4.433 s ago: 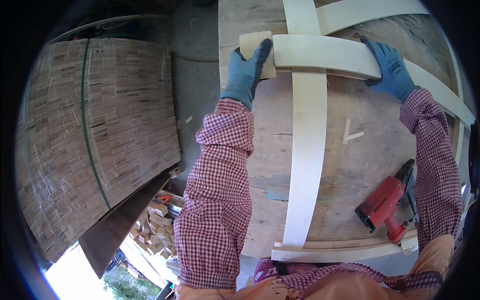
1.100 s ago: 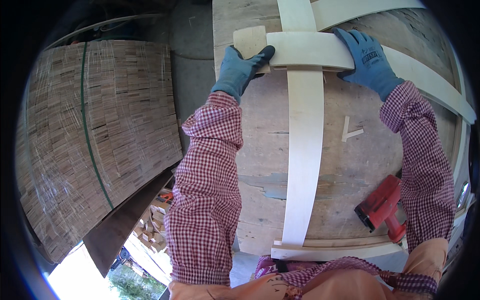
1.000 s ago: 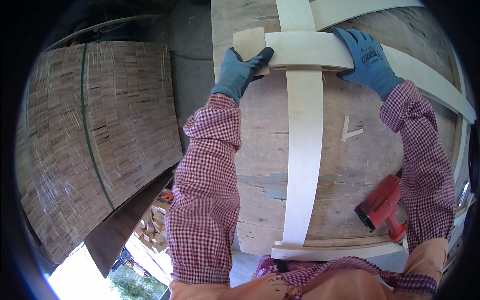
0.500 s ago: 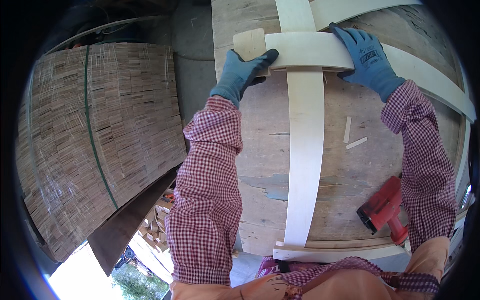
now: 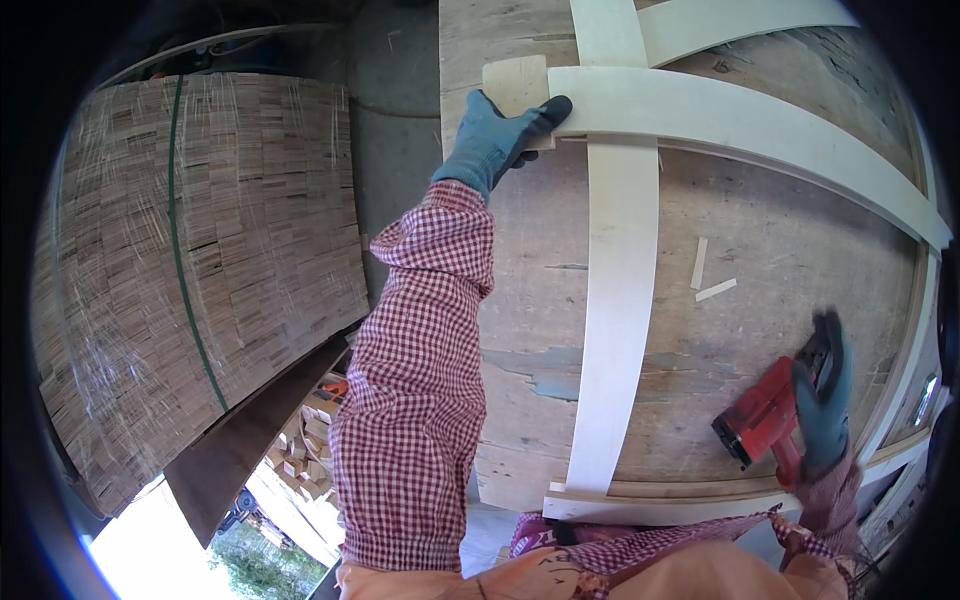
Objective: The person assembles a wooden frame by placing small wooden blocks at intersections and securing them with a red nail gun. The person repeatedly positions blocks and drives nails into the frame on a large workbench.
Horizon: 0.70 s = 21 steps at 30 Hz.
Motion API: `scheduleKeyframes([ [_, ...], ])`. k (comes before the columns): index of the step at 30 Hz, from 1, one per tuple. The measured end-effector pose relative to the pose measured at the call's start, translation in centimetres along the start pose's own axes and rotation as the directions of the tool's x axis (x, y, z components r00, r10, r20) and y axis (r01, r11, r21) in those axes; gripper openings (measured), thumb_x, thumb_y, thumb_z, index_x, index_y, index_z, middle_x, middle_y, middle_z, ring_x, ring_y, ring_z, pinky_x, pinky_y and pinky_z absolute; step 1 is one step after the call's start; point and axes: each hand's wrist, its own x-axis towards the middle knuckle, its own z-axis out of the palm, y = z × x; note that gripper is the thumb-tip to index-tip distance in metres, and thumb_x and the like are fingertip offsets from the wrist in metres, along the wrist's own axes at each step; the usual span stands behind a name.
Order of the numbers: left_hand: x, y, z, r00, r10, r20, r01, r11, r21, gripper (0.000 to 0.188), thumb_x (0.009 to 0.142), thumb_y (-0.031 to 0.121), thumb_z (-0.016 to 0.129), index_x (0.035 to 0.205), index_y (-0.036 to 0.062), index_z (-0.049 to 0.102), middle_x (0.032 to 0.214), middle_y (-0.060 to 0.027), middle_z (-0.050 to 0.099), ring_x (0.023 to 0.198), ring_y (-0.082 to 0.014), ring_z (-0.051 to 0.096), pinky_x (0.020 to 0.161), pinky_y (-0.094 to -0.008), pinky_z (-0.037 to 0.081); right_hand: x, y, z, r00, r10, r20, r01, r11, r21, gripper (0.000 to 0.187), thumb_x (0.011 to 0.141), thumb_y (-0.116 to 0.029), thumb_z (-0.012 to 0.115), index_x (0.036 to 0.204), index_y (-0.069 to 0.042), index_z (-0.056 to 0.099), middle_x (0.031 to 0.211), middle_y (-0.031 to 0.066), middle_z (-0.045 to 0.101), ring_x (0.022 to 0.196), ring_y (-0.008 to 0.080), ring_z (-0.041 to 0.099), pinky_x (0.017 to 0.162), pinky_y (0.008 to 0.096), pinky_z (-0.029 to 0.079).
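Observation:
My left hand (image 5: 495, 135), in a blue-grey glove with dark fingertips, grips a small wooden block (image 5: 515, 85) at the end of a long pale wooden slat (image 5: 740, 105). Its thumb lies across the joint between block and slat, and the other fingers are partly hidden beneath. The slat crosses over a second pale slat (image 5: 615, 300) that runs toward me. My right hand (image 5: 825, 405), gloved alike and slightly blurred, is at the red nail gun (image 5: 765, 410), its fingers stretched and apart from the thumb beside the tool's body. The nail gun lies on the worn plywood board (image 5: 530, 300).
Two thin wood slivers (image 5: 712, 290) lie on the board. Another slat (image 5: 740, 25) runs along the far side, and a strip (image 5: 680, 503) edges the near side. To the left stands a wrapped stack of wooden pieces (image 5: 270, 240) with a green strap (image 5: 175, 220).
My right hand has let go of the long slat and moved down toward me to the nail gun. My left hand stays on the block, and the view has shifted slightly.

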Motion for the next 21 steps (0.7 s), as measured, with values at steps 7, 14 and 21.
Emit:
scheduleKeyframes([
  [7, 0.0, -0.7, -0.4, 1.0, -0.016, -0.022, 0.016, 1.0, 0.016, 0.088, 0.058, 0.05, 0.085, 0.111, -0.0038, 0.04, 0.096, -0.0159, 0.06, 0.069, -0.0178, 0.064, 0.053, -0.0234, 0.053, -17.7, 2.3, -2.9, 0.955, 0.141, 0.259, -0.013, 0.898, -0.44, 0.097, 0.058, -0.026, 0.08, 0.139, 0.001, 0.034, 0.124, 0.0169, 0.05, 0.105, 0.0348, 0.05, 0.093, 0.0449, 0.036],
  [14, -0.2, -0.4, -0.6, 0.998, -0.033, -0.046, 0.034, 0.999, 0.014, 0.091, 0.057, 0.049, 0.085, 0.115, -0.004, 0.039, 0.104, -0.0181, 0.058, 0.082, -0.0208, 0.064, 0.058, -0.0258, 0.057, -17.3, 3.1, 1.8, 0.848, 0.507, -0.157, -0.453, 0.538, -0.711, 0.104, 0.056, -0.02, 0.078, 0.145, -0.006, 0.026, 0.104, 0.0128, 0.053, 0.096, 0.0324, 0.048, 0.092, 0.0431, 0.036],
  [21, 0.2, -0.7, -0.3, 1.0, -0.009, -0.025, 0.009, 1.0, -0.012, 0.095, 0.057, 0.048, 0.085, 0.119, -0.0046, 0.037, 0.107, -0.0194, 0.057, 0.087, -0.0226, 0.064, 0.062, -0.0252, 0.058, -16.2, 10.0, 2.2, 0.921, 0.285, -0.266, -0.389, 0.618, -0.683, 0.101, 0.06, -0.03, 0.081, 0.141, 0.0, 0.029, 0.118, 0.0204, 0.054, 0.105, 0.0386, 0.052, 0.09, 0.0453, 0.041],
])
